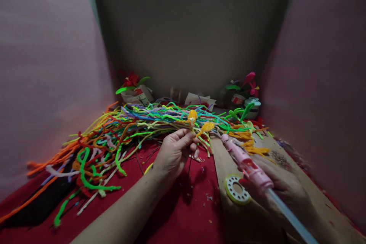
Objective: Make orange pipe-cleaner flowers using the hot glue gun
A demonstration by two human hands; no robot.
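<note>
1. Two hands are seen at work over a red cloth, and the action is centred on a small orange pipe-cleaner flower piece.
2. The flower piece is pinched between the thumb and fingertips of the left hand. Its two fuzzy orange loops are held just above the fingers, in front of the heap.
3. A thin dark wire stem is seen hanging below that closed grip, over the cloth.
4. The pink glue gun is gripped in the right hand, with the fingers wrapped round its body. The hand is dim, yet the hold is plain.
5. The gun's nozzle is pointed up and left, near the orange loops but apart from them.
6. A clear glue stick is seen jutting from the back of the gun toward the camera.
7. A wooden board is laid on the cloth beneath the right hand, and a pale ring is lying flat on it, just beside the gun.
8. A big tangle of coloured pipe cleaners is spread across the cloth behind and left of the left hand.
9. At the back, a red flower is stood on the left and a pink flower on the right.
</note>
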